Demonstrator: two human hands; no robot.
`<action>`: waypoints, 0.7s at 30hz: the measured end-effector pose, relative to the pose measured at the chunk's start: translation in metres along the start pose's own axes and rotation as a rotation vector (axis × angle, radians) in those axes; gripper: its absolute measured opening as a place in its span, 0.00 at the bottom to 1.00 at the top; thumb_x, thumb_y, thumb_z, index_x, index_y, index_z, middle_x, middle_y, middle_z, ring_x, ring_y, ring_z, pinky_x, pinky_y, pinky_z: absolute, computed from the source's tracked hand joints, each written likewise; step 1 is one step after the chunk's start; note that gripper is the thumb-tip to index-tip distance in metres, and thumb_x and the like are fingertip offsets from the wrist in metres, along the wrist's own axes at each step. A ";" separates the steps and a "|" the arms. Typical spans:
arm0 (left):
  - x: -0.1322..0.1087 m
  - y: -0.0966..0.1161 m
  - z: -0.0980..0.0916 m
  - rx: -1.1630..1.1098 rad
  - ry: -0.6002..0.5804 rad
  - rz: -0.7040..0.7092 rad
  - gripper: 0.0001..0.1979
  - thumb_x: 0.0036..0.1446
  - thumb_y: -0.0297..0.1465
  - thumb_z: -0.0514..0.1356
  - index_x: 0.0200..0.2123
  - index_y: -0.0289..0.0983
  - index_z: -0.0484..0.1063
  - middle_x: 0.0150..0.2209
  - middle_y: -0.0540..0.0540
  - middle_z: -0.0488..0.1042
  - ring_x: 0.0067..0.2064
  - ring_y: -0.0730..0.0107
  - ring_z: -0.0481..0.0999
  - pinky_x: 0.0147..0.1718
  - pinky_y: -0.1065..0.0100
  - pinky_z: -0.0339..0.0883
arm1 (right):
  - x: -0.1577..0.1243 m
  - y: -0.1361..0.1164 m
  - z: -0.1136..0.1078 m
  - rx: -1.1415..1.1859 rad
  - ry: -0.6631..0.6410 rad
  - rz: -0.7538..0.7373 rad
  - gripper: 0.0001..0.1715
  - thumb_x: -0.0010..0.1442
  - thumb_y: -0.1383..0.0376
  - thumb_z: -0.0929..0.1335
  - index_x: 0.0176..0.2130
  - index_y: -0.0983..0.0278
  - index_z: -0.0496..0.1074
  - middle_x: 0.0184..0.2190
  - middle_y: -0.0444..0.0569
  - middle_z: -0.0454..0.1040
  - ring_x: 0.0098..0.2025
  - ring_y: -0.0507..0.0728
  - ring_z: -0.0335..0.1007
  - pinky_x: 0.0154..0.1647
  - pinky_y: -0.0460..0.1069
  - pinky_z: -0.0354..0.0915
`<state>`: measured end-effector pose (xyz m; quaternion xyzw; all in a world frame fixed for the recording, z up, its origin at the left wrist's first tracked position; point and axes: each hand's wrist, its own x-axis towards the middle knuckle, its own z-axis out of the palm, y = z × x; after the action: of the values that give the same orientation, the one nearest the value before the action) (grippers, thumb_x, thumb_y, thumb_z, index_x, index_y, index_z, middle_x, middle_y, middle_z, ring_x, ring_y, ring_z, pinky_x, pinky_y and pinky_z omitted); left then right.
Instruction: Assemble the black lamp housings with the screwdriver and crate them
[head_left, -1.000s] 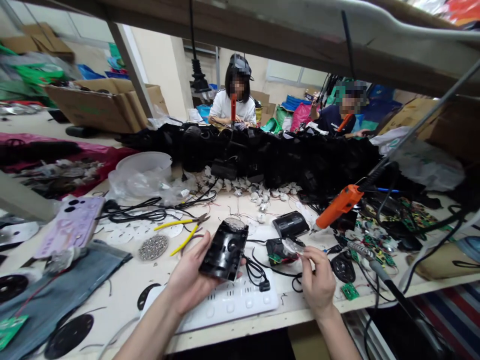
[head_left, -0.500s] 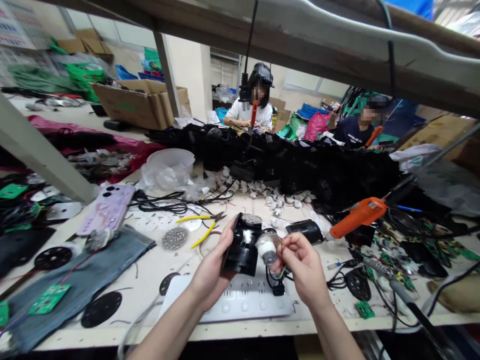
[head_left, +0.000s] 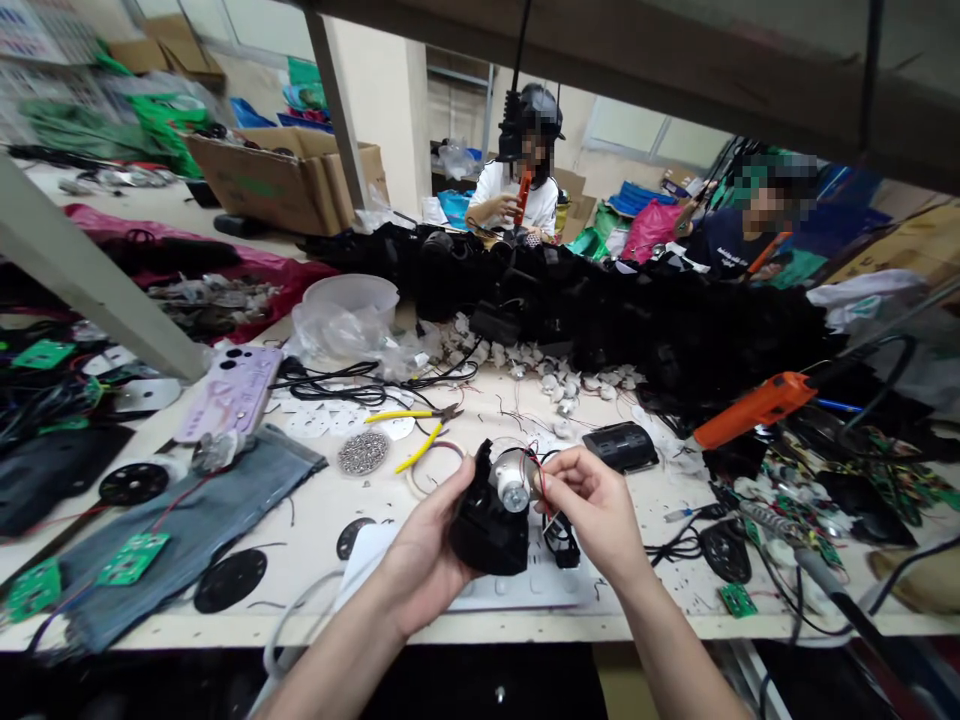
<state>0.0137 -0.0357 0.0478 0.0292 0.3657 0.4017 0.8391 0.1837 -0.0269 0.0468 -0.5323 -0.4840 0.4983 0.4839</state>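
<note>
My left hand is closed around a black plastic housing, thumb along its left side. At the housing's upper right sits a white cylindrical part with a shiny end and a clear disc behind it; whether it touches the housing I cannot tell. My right hand pinches the thin red wires beside that part. Beneath both hands lies a white power strip, largely covered, with a black plug on it.
Yellow-handled pliers and a dish of screws lie beyond my left hand. An orange electric screwdriver hangs at right, near a black shell. A soldering iron and circuit boards sit right. Two people work across the bench.
The black housing has turned and tipped in my left hand, its opening now facing up. My right hand has brought the white part in against it. The view has shifted slightly.
</note>
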 end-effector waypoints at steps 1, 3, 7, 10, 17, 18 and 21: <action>0.000 0.000 0.000 -0.001 0.007 0.002 0.16 0.59 0.40 0.59 0.43 0.35 0.76 0.36 0.42 0.81 0.34 0.63 0.80 0.33 0.66 0.74 | -0.001 -0.001 0.000 0.005 0.002 0.005 0.10 0.47 0.61 0.73 0.27 0.64 0.71 0.21 0.42 0.72 0.21 0.50 0.70 0.23 0.45 0.68; 0.001 -0.001 0.001 0.000 0.021 0.003 0.16 0.59 0.40 0.59 0.43 0.34 0.76 0.35 0.42 0.81 0.34 0.64 0.80 0.33 0.66 0.74 | -0.002 -0.003 0.001 0.002 0.006 0.002 0.10 0.47 0.62 0.73 0.26 0.64 0.71 0.20 0.42 0.72 0.21 0.50 0.69 0.23 0.45 0.67; 0.002 -0.002 0.002 -0.008 0.045 -0.010 0.17 0.60 0.41 0.58 0.41 0.33 0.76 0.34 0.42 0.81 0.31 0.66 0.79 0.33 0.66 0.75 | -0.003 -0.005 0.005 -0.055 0.019 -0.045 0.07 0.47 0.63 0.72 0.25 0.65 0.72 0.18 0.42 0.70 0.21 0.50 0.66 0.22 0.45 0.64; 0.002 -0.001 0.001 -0.007 0.065 -0.032 0.17 0.60 0.41 0.57 0.39 0.33 0.76 0.33 0.43 0.81 0.30 0.66 0.79 0.33 0.66 0.75 | -0.004 -0.003 0.008 -0.081 0.038 -0.060 0.06 0.47 0.64 0.72 0.25 0.65 0.73 0.18 0.42 0.70 0.21 0.49 0.63 0.22 0.44 0.61; 0.003 -0.001 0.000 -0.010 0.030 -0.051 0.19 0.61 0.43 0.56 0.41 0.32 0.75 0.32 0.42 0.80 0.31 0.66 0.79 0.35 0.65 0.75 | -0.004 0.003 0.010 -0.087 0.056 -0.030 0.06 0.46 0.64 0.71 0.24 0.65 0.73 0.18 0.42 0.70 0.21 0.49 0.62 0.22 0.45 0.60; 0.003 -0.001 0.000 -0.008 0.028 -0.052 0.19 0.61 0.43 0.56 0.41 0.32 0.75 0.33 0.42 0.80 0.31 0.65 0.79 0.35 0.65 0.75 | -0.004 0.003 0.010 -0.091 0.057 -0.029 0.06 0.46 0.64 0.71 0.24 0.65 0.73 0.18 0.42 0.70 0.21 0.49 0.62 0.22 0.45 0.60; 0.003 -0.001 0.002 0.007 0.014 -0.071 0.20 0.61 0.44 0.55 0.41 0.31 0.74 0.33 0.41 0.81 0.31 0.63 0.80 0.30 0.66 0.75 | -0.005 0.004 0.009 -0.101 0.070 -0.028 0.06 0.46 0.64 0.71 0.24 0.64 0.73 0.18 0.42 0.70 0.20 0.49 0.62 0.22 0.45 0.60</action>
<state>0.0170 -0.0338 0.0468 0.0164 0.3740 0.3705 0.8501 0.1743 -0.0318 0.0424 -0.5663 -0.4984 0.4475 0.4802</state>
